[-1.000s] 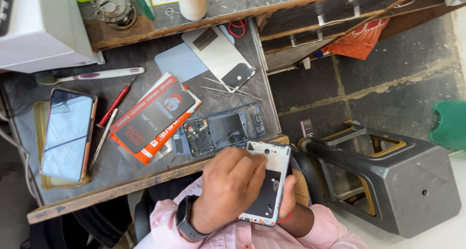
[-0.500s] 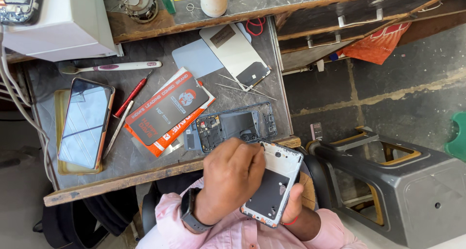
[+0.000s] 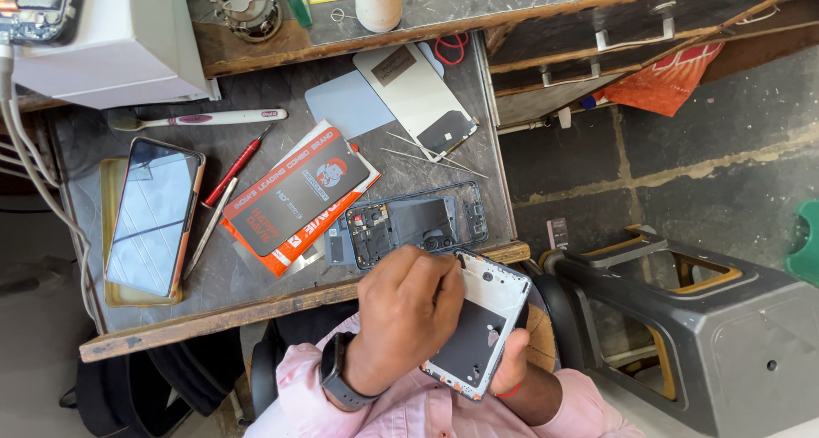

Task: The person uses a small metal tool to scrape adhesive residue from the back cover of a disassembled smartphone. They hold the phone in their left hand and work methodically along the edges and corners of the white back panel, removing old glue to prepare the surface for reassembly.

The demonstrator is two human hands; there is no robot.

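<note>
My right hand [image 3: 514,363] grips a white phone frame [image 3: 480,320] from underneath, tilted just in front of the table's wooden edge. My left hand [image 3: 408,314], with a dark watch on its wrist, lies over the frame's left side, fingertips pressed near its upper edge. Whether those fingers pinch a small tool is hidden. An opened phone body [image 3: 415,225] with exposed circuit board lies on the table just beyond my hands.
The table also carries a phone [image 3: 153,216] on a tan tray, a red screwdriver [image 3: 235,167], a toothbrush [image 3: 200,119], orange and black cards [image 3: 294,195], a white back cover [image 3: 415,97] and thin tweezers [image 3: 426,155]. A grey plastic stool [image 3: 682,319] stands at right. A white machine [image 3: 102,37] sits top left.
The view has drifted slightly, so the table sits a little further right. My hands stay on the frame, which has tilted a bit more.
</note>
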